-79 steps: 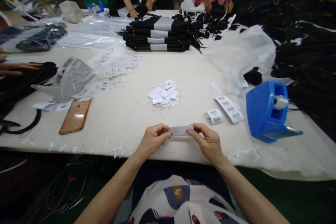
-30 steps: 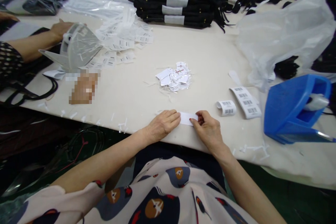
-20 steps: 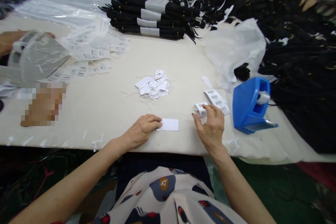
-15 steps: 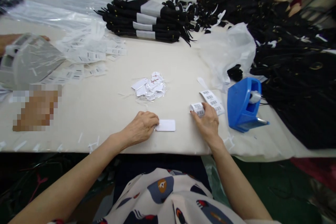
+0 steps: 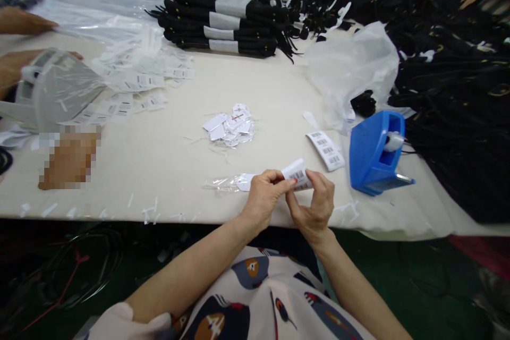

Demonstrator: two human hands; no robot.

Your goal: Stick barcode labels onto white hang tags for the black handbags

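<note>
Both hands meet at a small curled sheet of barcode stickers [image 5: 296, 174] near the table's front edge. My right hand [image 5: 314, 203] grips the sheet from its right side, fingers and thumb closed on it. From the left, my left hand [image 5: 264, 195] pinches the sheet's near left edge between thumb and fingers. A white tag [image 5: 244, 182] with a clear plastic strip lies on the table, its right end hidden by my left hand. Farther back sits a small pile of white tags [image 5: 231, 126] with strings. A flat barcode sticker sheet [image 5: 325, 150] rests right of my hands.
A blue tape dispenser [image 5: 372, 154] stands at the right, beside a crumpled plastic bag [image 5: 354, 71] and heaped black items [image 5: 458, 117]. Bundled black items [image 5: 223, 24] lie at the back. At left are a grey dispenser [image 5: 59, 90], barcode labels [image 5: 139, 82] and other people's hands.
My left hand has left the white tag and moved right onto the curled sticker sheet. My right hand still holds that sheet. Another person's hand now shows at the upper left.
</note>
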